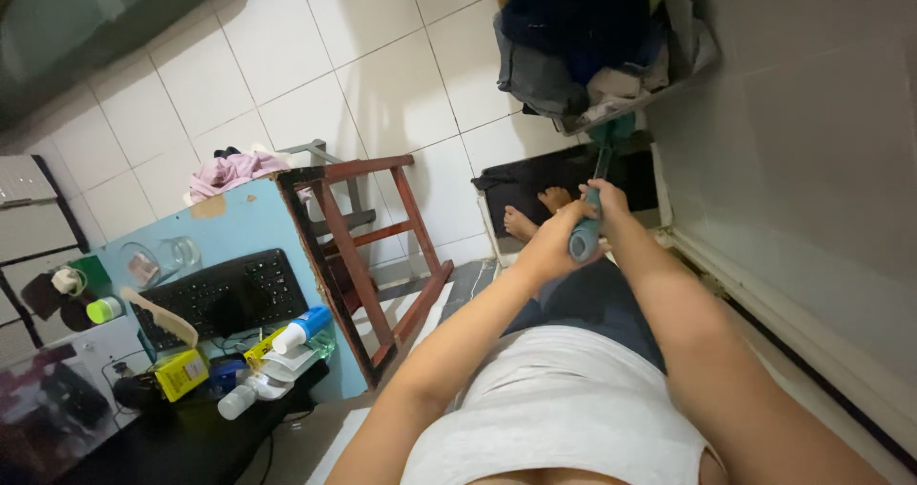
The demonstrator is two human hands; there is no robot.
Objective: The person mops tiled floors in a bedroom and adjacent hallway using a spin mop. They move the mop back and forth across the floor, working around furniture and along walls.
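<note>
Teal broom handle (586, 235) sits gripped in both fists, out over the person's bare feet (538, 210) and a dark mat (573, 174). Left hand (552, 246) wraps it low; right hand (606, 201) closes just above. Piled clothes (583, 36) lie beyond, a blue desk (253, 222) stands well left.

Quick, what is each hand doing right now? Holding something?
Left hand: closed around the teal handle of a long tool.
Right hand: closed on the same handle, just above the left.
</note>
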